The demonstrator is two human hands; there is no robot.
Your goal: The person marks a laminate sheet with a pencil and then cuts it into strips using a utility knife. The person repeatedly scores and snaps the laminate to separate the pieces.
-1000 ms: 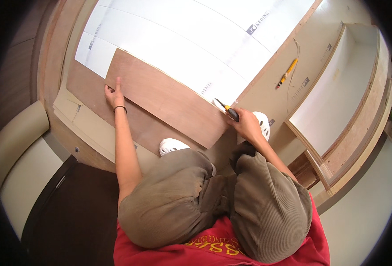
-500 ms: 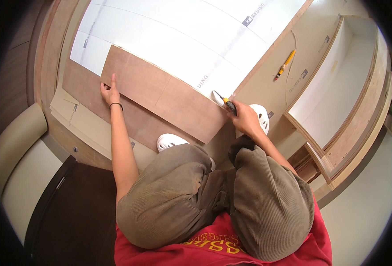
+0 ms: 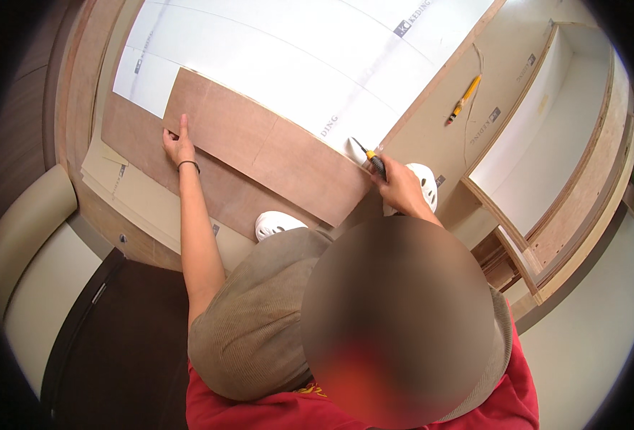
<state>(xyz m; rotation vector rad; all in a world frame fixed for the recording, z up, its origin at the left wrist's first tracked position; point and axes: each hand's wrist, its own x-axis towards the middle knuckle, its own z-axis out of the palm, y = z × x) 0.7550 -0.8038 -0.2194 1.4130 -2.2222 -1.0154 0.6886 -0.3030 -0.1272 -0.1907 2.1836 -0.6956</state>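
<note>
A person in brown trousers (image 3: 249, 294) and a red shirt (image 3: 217, 405) works knees bent w/ both hands at a long brown wood strip (image 3: 267, 147), which lies flat along the near edge of a lined white board (image 3: 274, 57). L hand (image 3: 180, 149), dark band (image 3: 188, 165) at the wrist, is at the strip's L end: thumb stretched up over its face, other fingers curled by the lower L corner, partly hidden; can't tell if they pinch it. R hand (image 3: 401, 188) is at the strip's R end, fingers closed round the handle of a blk/yellow utility knife (image 3: 376, 165), its blade pointing up & L, just beyond the strip's far R corner. A brown panel (image 3: 139, 136) shows L of & below the strip. White shoes, one (image 3: 277, 223) just below the strip's near edge, the other (image 3: 423, 185) R of it. Well R & up from the strip: a yellow pen-like tool (image 3: 464, 99) nr a thin cord (image 3: 467, 140); farther R, an open box (image 3: 539, 143) w/ pale interior. Blurred patch hides part of the lap, below the strip.
</note>
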